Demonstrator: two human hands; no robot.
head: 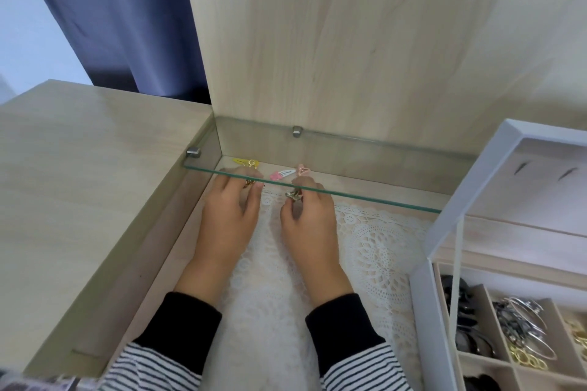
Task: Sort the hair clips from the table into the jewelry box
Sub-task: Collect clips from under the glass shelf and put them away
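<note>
Under the glass shelf (317,192), the left hand (228,216) pinches a gold clip (249,182) at 10 o'clock; the right hand (309,222) pinches a metal clip (293,196); knuckles could knock the glass and drop either, far from the jewelry box (422,311) at 4 o'clock.

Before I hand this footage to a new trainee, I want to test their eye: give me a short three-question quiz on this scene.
1. True or false: the jewelry box stands on the person's left.
2. What does the right hand pinch?
A. a small metallic clip
B. a black hair tie
C. a ring
3. Fill in: the yellow clip and pink clip lie beneath the glass ____.

Key: 1 false; 2 A, the metallic clip; 3 shelf.
</note>
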